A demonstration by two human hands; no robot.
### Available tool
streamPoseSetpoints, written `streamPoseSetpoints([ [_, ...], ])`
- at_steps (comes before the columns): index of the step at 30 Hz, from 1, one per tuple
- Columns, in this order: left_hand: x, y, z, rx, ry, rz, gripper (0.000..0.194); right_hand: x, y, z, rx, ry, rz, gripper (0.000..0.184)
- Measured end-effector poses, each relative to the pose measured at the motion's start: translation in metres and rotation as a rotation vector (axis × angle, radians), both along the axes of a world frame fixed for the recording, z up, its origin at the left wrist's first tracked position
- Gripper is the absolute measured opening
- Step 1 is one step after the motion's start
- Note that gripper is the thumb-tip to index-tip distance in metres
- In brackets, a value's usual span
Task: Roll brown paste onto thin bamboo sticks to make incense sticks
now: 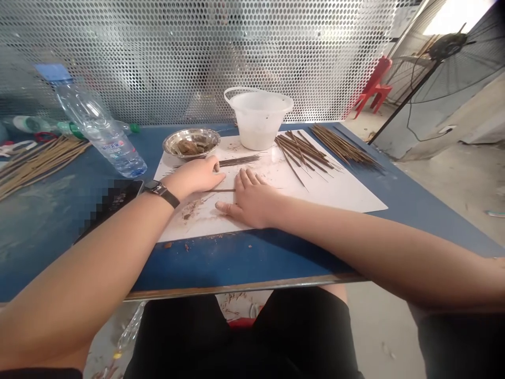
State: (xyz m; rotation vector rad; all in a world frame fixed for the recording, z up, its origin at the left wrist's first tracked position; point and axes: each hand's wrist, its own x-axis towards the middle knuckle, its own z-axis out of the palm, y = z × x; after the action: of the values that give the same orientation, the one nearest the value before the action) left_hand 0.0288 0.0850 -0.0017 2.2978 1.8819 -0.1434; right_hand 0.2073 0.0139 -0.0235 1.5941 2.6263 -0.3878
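Observation:
My right hand lies flat on the white board, fingers stretched out and thumb apart. A thin brown stick runs out from under its palm to the left. My left hand, with a watch on the wrist, is curled beside a small bundle of dark thin sticks. Its fingers are bent inward; whatever they grip is hidden. Behind the left hand stands a metal bowl with brown clay-like lumps. Brown crumbs are scattered over the white board.
A white bucket stands at the board's back edge. Coated brown sticks lie right of it, with another bundle beyond. Left are a water bottle, a dark phone-like slab and tan sticks. A perforated metal screen rises behind.

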Motion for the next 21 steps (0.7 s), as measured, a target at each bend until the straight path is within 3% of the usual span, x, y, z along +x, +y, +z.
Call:
streamPoseSetpoints([
  [5,-0.001,-0.001,-0.002,0.021,0.004,-0.032,0.049,-0.002,-0.03,0.004,-0.05,-0.012,0.006,0.126],
  [11,0.0,-0.004,0.002,-0.026,-0.002,-0.048,0.054,0.006,-0.011,-0.002,0.034,0.0,0.052,0.123],
  [17,-0.001,-0.004,0.0,0.004,0.025,-0.067,0.052,0.004,-0.032,-0.002,0.01,-0.018,0.052,0.124],
  [21,0.001,-0.005,0.001,0.009,0.036,-0.075,0.05,0.001,-0.02,-0.004,0.04,-0.032,0.024,0.122],
])
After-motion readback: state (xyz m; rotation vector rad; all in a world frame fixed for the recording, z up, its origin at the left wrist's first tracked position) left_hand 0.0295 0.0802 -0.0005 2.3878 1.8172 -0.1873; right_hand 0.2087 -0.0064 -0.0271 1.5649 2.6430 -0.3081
